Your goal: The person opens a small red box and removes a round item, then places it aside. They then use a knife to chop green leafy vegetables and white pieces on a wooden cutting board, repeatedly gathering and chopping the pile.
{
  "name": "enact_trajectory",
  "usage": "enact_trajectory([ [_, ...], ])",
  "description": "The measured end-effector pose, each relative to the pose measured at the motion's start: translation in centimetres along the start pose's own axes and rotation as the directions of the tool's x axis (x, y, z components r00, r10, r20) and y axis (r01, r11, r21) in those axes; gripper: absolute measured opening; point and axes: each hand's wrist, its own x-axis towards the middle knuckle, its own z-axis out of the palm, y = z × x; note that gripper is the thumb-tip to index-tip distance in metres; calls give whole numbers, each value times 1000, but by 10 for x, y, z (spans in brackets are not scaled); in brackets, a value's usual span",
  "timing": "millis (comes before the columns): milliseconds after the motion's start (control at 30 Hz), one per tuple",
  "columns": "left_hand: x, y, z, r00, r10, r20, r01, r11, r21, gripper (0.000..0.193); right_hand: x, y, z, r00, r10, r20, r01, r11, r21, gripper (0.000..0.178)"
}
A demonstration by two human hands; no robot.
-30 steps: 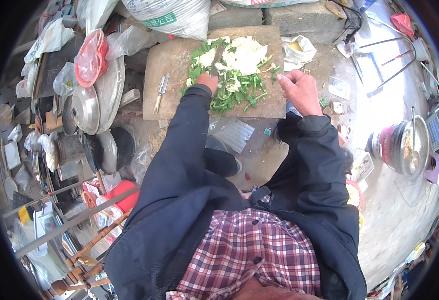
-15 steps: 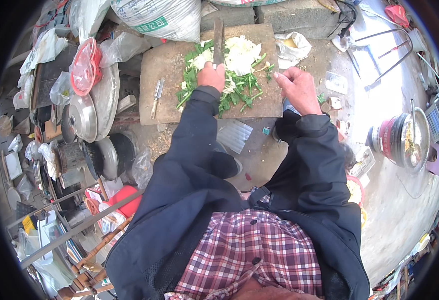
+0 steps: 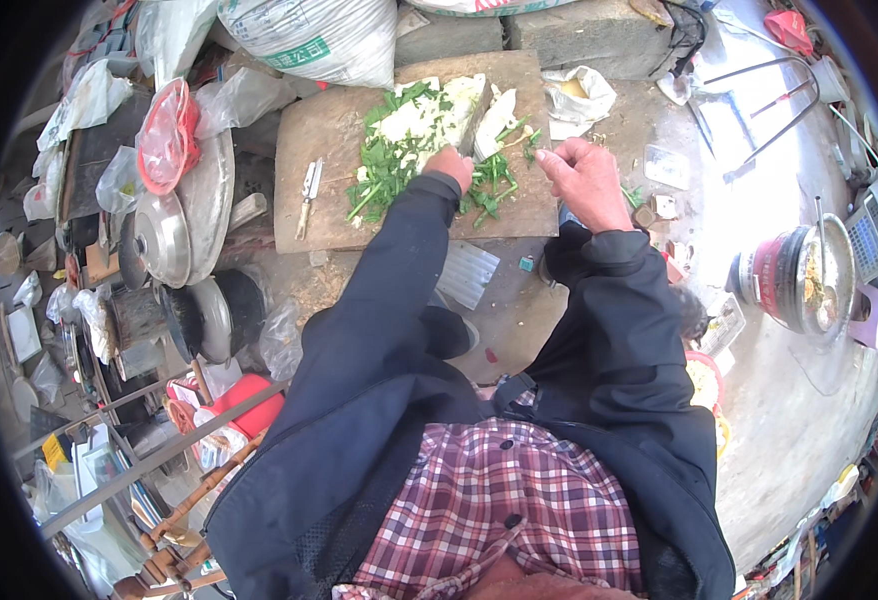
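My left hand (image 3: 449, 168) is closed around the handle of a cleaver (image 3: 481, 118), whose dark blade points away from me over the cutting board (image 3: 309, 215). Left of the blade lie chopped pale vegetable pieces (image 3: 427, 125), spread among cut green leaves (image 3: 374, 165). A larger pale chunk (image 3: 496, 125) lies just right of the blade, with green stems (image 3: 499, 195) nearer to me. Beyond the board's right edge, my right hand (image 3: 589, 182) hovers with its fingers curled in; whether anything is between them is hidden. A small knife (image 3: 309, 195) lies at the board's left.
A full white sack (image 3: 314, 40) and concrete blocks (image 3: 579, 45) stand behind the board. An open white bag (image 3: 579, 100) sits at its far right corner. Pot lids (image 3: 164, 238) lean at the left. A metal pan (image 3: 827, 275) stands far right.
My left hand and the cleaver have moved right across the vegetables, and the blade now tilts to the right. More of the pale pieces show left of it. My right hand has shifted slightly.
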Motion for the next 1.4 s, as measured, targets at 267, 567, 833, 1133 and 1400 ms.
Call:
enact_trajectory([
  [267, -3, 9, 4, 997, -1, -76, -6, 996, -89, 39, 2, 0, 1, 1000, -6, -6, 6, 1000, -6, 28],
  [567, 7, -9, 2, 977, -1, -215, -21, 995, -102, 39, 0, -2, -3, 1000, -17, -12, 17, 1000, -3, 28],
  [833, 11, -28, -5, 952, -73, -296, 13, 980, -199, 46, 1, 0, 0, 1000, -7, -13, 7, 1000, 8, 29],
  [1133, 10, -45, -8, 935, -60, -349, 5, 988, -157, 45, 0, -2, 0, 1000, -11, -4, 11, 1000, -29, 30],
  [1400, 11, -32, -8, 994, -11, -109, 10, 1000, -13, 46, 1, -5, 4, 999, -3, 37, 5, 999, -41, 29],
])
